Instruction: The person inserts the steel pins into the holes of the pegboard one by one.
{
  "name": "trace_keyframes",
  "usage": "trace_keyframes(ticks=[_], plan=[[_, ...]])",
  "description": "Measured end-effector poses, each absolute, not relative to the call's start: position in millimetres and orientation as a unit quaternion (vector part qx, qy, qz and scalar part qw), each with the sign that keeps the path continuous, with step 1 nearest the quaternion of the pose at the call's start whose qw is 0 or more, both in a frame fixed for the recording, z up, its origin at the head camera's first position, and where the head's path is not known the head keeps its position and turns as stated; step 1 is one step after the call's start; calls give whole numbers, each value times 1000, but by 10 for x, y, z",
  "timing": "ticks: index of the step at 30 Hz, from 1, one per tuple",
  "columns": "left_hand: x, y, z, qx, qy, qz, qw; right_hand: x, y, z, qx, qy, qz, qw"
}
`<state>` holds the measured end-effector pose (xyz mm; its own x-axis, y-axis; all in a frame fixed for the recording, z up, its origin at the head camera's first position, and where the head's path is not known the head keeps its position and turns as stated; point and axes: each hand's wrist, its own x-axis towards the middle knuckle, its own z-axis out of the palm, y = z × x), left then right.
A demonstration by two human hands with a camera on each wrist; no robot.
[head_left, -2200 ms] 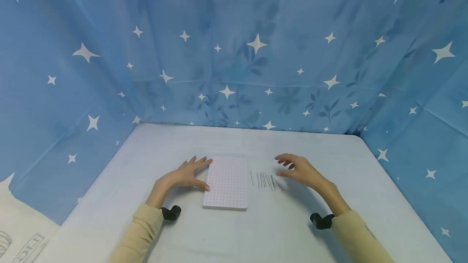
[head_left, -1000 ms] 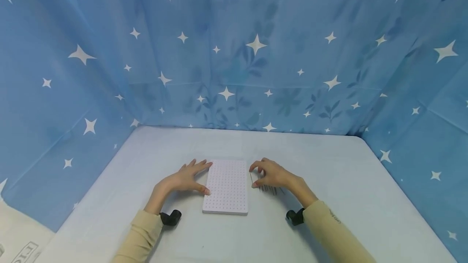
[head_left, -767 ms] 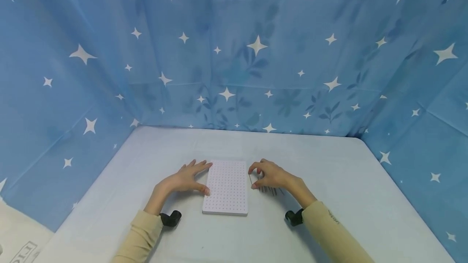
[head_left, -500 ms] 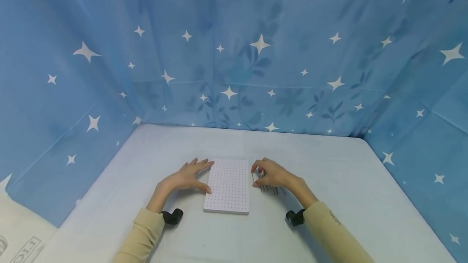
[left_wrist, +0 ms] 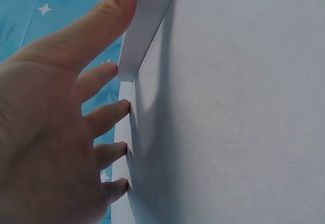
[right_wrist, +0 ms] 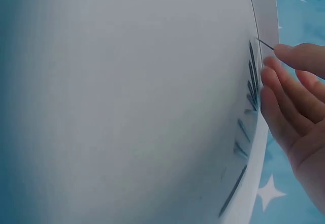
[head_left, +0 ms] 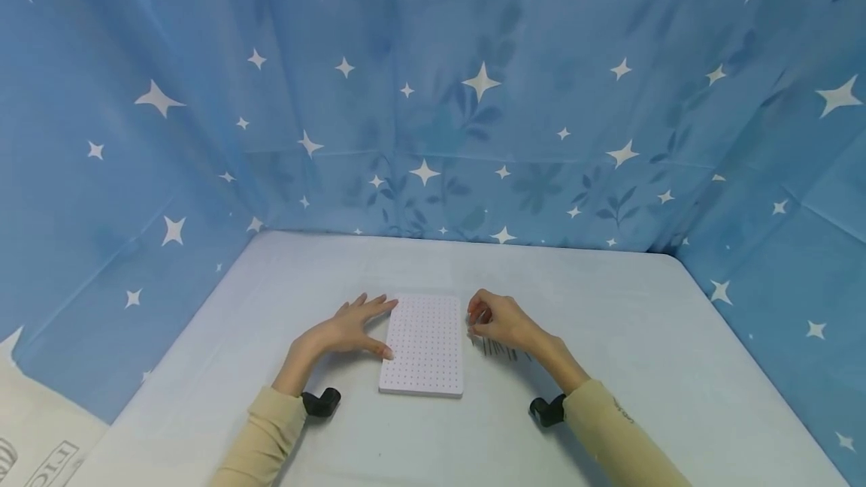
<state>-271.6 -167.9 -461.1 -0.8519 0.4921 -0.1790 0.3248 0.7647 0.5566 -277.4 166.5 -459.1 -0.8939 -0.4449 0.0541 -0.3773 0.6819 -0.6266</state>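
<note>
A white board with a grid of small holes (head_left: pixel 426 348) lies flat on the table. My left hand (head_left: pixel 343 331) rests against its left edge, thumb and fingers spread and fairly straight; in the left wrist view the thumb touches the board's side (left_wrist: pixel 147 26). Just right of the board, my right hand (head_left: pixel 502 319) pinches a thin dark rod (right_wrist: pixel 265 43) between thumb and fingers; its lower end sticks out past the thumb. Several similar thin rods (right_wrist: pixel 253 74) lie on the table beneath and beside that hand, partly covered by it in the head view.
The white table (head_left: pixel 433 442) extends around the board, with a blue star-patterned curtain (head_left: pixel 433 119) along its back and sides. Black wrist cameras (head_left: pixel 322 402) sit on both wrists. Printed pale cloth (head_left: pixel 40 427) shows at the lower left.
My right hand has come left from above the rods to the one nearest the board, and now pinches it with fingers drawn together. My left hand stays at the board's edge.
</note>
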Motion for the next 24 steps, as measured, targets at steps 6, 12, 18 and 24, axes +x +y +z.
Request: trace_keyframes(ticks=[6, 12, 18, 24], plan=[[-2716, -1674, -4582, 216, 924, 271, 160, -2770, 1624, -4590, -222, 901, -365, 81], [-2723, -1678, -4608, 221, 923, 269, 162, -2757, 1611, -4571, -214, 899, -371, 91], [-2720, -1674, -4631, 215, 925, 269, 163, -2757, 1624, -4524, -201, 902, -374, 77], [-2715, -1675, -4617, 210, 923, 279, 161, -2795, 1599, -4474, -185, 890, -411, 68]])
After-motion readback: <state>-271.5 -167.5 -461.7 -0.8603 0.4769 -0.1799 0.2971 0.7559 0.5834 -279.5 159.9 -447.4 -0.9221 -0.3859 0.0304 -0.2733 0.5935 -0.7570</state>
